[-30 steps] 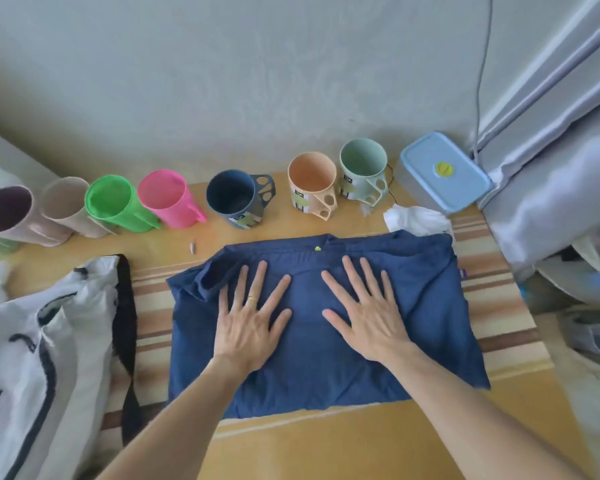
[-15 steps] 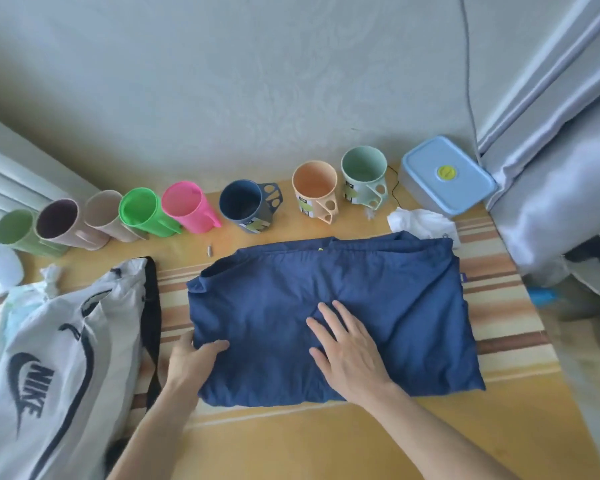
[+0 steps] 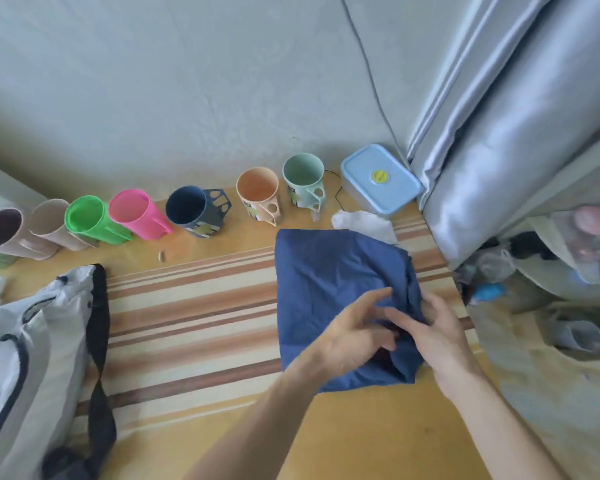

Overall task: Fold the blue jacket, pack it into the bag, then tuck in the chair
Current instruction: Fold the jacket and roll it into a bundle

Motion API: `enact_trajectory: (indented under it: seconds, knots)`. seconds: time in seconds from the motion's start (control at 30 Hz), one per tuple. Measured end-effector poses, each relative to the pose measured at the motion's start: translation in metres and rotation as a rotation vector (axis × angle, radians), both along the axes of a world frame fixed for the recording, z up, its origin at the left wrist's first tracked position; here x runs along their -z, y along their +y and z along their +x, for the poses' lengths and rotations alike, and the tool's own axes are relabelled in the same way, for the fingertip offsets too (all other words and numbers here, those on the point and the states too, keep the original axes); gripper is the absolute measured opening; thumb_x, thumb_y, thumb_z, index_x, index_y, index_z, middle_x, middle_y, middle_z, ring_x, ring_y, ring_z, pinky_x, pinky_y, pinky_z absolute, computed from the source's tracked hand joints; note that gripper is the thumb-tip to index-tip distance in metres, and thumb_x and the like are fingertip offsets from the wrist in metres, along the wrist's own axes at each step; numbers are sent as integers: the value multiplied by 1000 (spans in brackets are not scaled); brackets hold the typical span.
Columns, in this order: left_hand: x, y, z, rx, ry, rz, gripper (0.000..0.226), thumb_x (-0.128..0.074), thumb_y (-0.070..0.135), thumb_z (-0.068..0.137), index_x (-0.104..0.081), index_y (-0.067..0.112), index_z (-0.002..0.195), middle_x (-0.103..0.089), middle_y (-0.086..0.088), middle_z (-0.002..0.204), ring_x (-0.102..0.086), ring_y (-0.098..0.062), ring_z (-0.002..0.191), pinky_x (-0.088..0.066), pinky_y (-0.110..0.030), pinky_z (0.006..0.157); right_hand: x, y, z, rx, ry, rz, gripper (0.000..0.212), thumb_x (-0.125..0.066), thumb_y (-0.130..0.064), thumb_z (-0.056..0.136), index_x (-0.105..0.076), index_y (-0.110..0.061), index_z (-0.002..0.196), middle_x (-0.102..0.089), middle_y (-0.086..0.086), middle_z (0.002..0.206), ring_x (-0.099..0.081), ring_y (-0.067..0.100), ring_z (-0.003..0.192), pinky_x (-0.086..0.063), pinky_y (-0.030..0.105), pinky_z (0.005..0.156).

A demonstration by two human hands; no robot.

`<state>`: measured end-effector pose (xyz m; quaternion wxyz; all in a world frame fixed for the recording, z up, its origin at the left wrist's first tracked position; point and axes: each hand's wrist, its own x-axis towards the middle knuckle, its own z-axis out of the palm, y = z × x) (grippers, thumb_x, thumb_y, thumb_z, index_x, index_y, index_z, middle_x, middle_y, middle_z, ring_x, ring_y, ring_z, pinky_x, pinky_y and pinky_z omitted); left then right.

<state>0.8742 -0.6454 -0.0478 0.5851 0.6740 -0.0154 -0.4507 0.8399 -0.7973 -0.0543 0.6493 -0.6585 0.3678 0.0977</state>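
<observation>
The blue jacket [image 3: 329,282] lies folded into a narrow rectangle on the right part of the striped table [image 3: 187,306]. My left hand [image 3: 354,334] rests on its lower right area, fingers spread and touching the cloth. My right hand [image 3: 437,334] is at the jacket's right edge, its fingers curled around the bunched fold there. The white bag [image 3: 25,358] with a dark strap lies at the table's left. No chair is in view.
A row of coloured mugs [image 3: 136,216] stands along the wall, with a light blue lidded box [image 3: 381,181] at the far right. A crumpled white tissue [image 3: 364,221] lies behind the jacket. A grey curtain [image 3: 499,133] hangs at the right, clutter below it.
The jacket's left half has been folded over to the right, halving its width. My left hand moved from the left edge across to the right, beside my right hand.
</observation>
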Motion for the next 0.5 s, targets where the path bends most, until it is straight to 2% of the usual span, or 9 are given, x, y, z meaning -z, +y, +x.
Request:
enact_trajectory:
  seconds: [0.07,0.13,0.17,0.2,0.23,0.3,0.33,0.4,0.5]
  knots:
    - [17,14,-14,-140,-223,133,56,-55,5,88,-59,35,135,-68,9,126,-69,-10,109,-55,-31,89,23,-11,-5,-17,38,-143,41,-81,-5,81,-62,-28,109,-74,-8,101,-70,11,92,-56,34,79]
    - [36,36,-21,-324,-514,420,48,-57,9,90,-62,36,129,-63,9,129,-62,-11,116,-51,-35,96,47,-18,-8,-84,84,-331,40,-76,-2,82,-60,-21,113,-70,-7,99,-67,18,94,-55,38,82]
    - [45,47,-21,-409,-598,584,45,-60,15,91,-60,35,132,-59,6,133,-56,-19,121,-47,-40,101,57,-21,-10,-123,121,-426,37,-72,-4,82,-59,-20,112,-68,-5,97,-66,23,94,-54,39,81]
    - [51,55,-19,-467,-571,721,48,-64,23,91,-55,33,137,-55,0,138,-50,-26,126,-44,-44,105,65,-22,-12,-152,156,-510,35,-70,-7,81,-57,-20,111,-67,-3,98,-65,27,95,-55,41,80]
    - [57,62,-14,-496,-438,784,60,-69,34,88,-48,30,144,-52,-4,141,-47,-31,130,-42,-48,108,73,-22,-14,-161,177,-569,39,-70,-12,79,-55,-20,114,-66,1,104,-64,30,99,-55,44,82]
    - [64,68,1,-571,-72,689,90,-76,53,73,-40,21,149,-57,-6,138,-53,-33,128,-47,-52,107,84,-22,-16,-129,186,-566,63,-75,-24,75,-48,-19,132,-61,8,123,-58,34,116,-53,50,94]
    - [66,69,8,-625,55,618,93,-78,57,67,-45,18,144,-63,-4,131,-59,-30,121,-52,-52,103,86,-21,-15,-96,176,-526,76,-78,-28,75,-42,-16,141,-55,12,134,-52,35,126,-48,52,102]
    - [72,70,22,-659,110,531,80,-82,56,63,-59,19,130,-70,1,120,-68,-24,108,-57,-48,95,82,-17,-14,-78,51,-581,95,-83,-28,77,-28,-11,152,-40,16,151,-38,33,139,-38,50,114]
    - [81,67,35,-541,54,483,54,-85,46,71,-70,18,115,-77,2,112,-73,-20,99,-60,-42,90,76,-15,-6,-344,-391,-907,81,-80,-25,79,-40,-17,149,-39,11,153,-35,28,143,-34,45,118]
